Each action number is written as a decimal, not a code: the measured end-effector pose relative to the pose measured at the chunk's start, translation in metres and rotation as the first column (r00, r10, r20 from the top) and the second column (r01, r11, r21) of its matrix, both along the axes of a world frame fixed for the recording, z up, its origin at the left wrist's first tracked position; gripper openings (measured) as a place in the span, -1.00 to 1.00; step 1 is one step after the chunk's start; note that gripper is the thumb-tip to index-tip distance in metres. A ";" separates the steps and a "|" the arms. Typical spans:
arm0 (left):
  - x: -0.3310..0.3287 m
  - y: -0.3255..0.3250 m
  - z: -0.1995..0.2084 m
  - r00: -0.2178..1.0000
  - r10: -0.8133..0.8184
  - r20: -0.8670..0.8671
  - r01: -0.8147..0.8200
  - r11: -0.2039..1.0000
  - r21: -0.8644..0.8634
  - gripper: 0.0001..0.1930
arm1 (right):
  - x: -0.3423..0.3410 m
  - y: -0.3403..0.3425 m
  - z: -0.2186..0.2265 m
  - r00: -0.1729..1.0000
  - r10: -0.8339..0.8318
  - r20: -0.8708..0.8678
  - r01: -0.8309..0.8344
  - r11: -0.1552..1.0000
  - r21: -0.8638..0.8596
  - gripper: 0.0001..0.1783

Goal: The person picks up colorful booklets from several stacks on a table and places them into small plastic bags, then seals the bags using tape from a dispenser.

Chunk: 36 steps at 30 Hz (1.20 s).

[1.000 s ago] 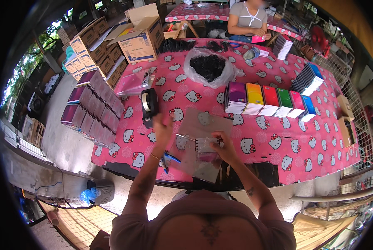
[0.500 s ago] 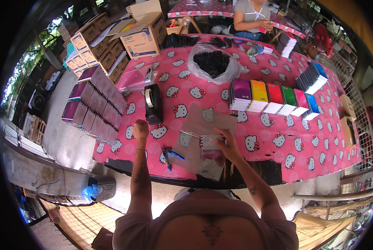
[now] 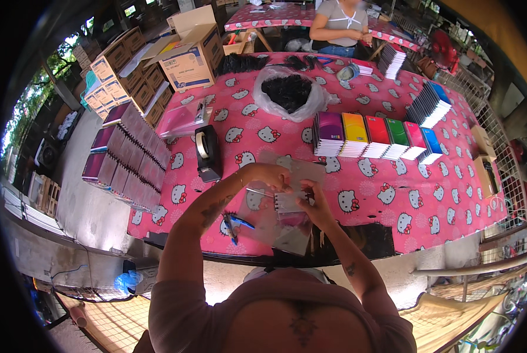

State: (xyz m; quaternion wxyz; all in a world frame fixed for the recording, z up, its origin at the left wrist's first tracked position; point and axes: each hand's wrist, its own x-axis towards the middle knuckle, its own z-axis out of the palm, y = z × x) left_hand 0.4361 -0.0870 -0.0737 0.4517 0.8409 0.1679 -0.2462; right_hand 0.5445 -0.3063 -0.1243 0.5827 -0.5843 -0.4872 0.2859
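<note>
Our left hand (image 3: 270, 175) and right hand (image 3: 317, 207) are at the spiral notebook (image 3: 286, 203), right of the tape dispenser (image 3: 209, 156).
We cannot tell either's grip; light pressure could let it skid on the translucent sheet (image 3: 308, 170).

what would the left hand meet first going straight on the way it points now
Most likely the right hand, just to the right of the left hand. Depth is unclear, so it might instead brush the small spiral-bound notebook near both.
</note>
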 end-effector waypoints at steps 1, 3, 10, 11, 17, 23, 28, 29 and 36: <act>-0.018 0.009 -0.031 0.994 0.081 0.073 -0.078 0.996 -0.046 -0.66 | -0.010 0.003 0.001 1.000 0.010 0.015 -0.010 1.000 0.022 -0.40; -0.066 0.023 -0.087 0.940 0.259 0.224 -0.232 0.963 -0.140 -0.61 | -0.025 0.011 0.011 0.998 0.065 -0.008 -0.065 0.998 0.008 -0.41; -0.114 -0.130 -0.091 0.371 0.728 0.577 -0.291 0.681 -0.672 -0.15 | -0.034 -0.007 -0.041 0.918 0.143 -0.370 -0.119 0.989 0.087 -0.28; -0.120 -0.137 -0.085 0.325 0.660 0.678 -0.443 0.740 -0.507 -0.17 | -0.041 -0.006 -0.038 0.892 0.203 -0.404 -0.159 0.977 0.142 -0.25; -0.265 -0.149 -0.017 0.062 0.774 0.630 -0.777 0.433 -0.456 -0.36 | -0.068 0.000 0.015 0.904 0.298 -0.306 -0.266 0.953 0.142 -0.19; -0.457 -0.083 -0.063 -0.660 0.600 0.451 -0.746 -0.458 -0.483 -0.47 | -0.064 -0.012 -0.010 0.943 -0.020 -0.332 -0.035 0.987 -0.158 -0.38; -0.540 0.005 -0.103 -0.710 0.628 0.318 -0.669 -0.743 -0.027 -0.32 | -0.074 -0.025 -0.018 0.898 0.024 -0.438 -0.085 0.989 -0.121 -0.53; -0.540 0.017 -0.107 -0.662 0.610 0.435 -0.689 -0.724 -0.031 -0.27 | -0.071 -0.026 -0.024 0.940 0.007 -0.340 -0.062 0.987 -0.151 -0.54; -0.486 -0.011 -0.108 -0.168 0.287 0.943 -0.400 -0.894 0.201 -0.47 | 0.033 -0.050 -0.034 0.914 -0.216 0.344 0.244 0.969 -0.040 -0.45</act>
